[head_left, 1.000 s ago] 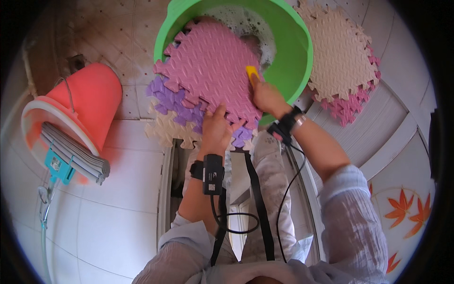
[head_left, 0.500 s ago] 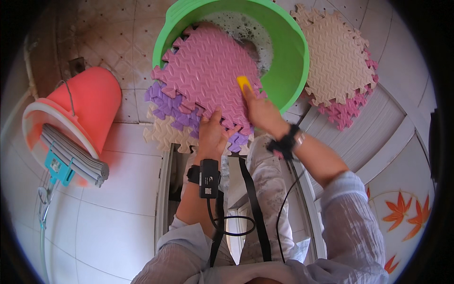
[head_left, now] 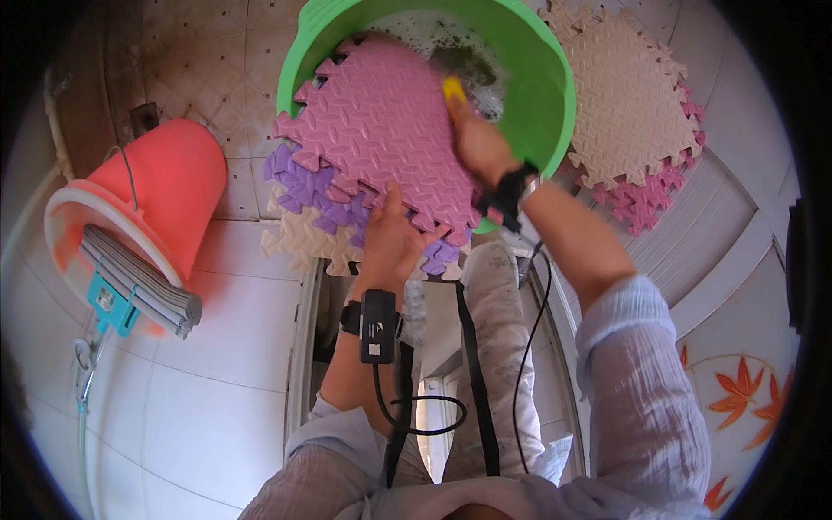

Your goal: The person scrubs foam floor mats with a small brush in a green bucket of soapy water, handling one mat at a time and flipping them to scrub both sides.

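Observation:
A pink foam puzzle mat (head_left: pixel 373 130) with a raised pattern leans across the near left rim of a green basin (head_left: pixel 555 95). My left hand (head_left: pixel 388 238) grips its near edge, a finger on top and other fingers hidden. My right hand (head_left: pixel 481 143) is closed round a yellow brush (head_left: pixel 452 88), slightly blurred, at the mat's right edge over the basin; the brush's underside is hidden. Beneath the pink mat lie a purple foam mat (head_left: pixel 299 184) and a cream foam mat (head_left: pixel 299 243). Foamy water (head_left: pixel 425 28) shows inside the basin.
Cream foam mats (head_left: pixel 620 95) lie stacked over a pink one (head_left: pixel 646 204) right of the basin. At left an orange-red bucket (head_left: pixel 178 191) lies tipped, with a grey sponge mop head (head_left: pixel 143 277) at its mouth. A cable (head_left: pixel 537 321) hangs by my right forearm.
My right hand and the brush have moved away from me, from the pink mat's lower right part to its right edge over the basin. My left hand stays on the near edge.

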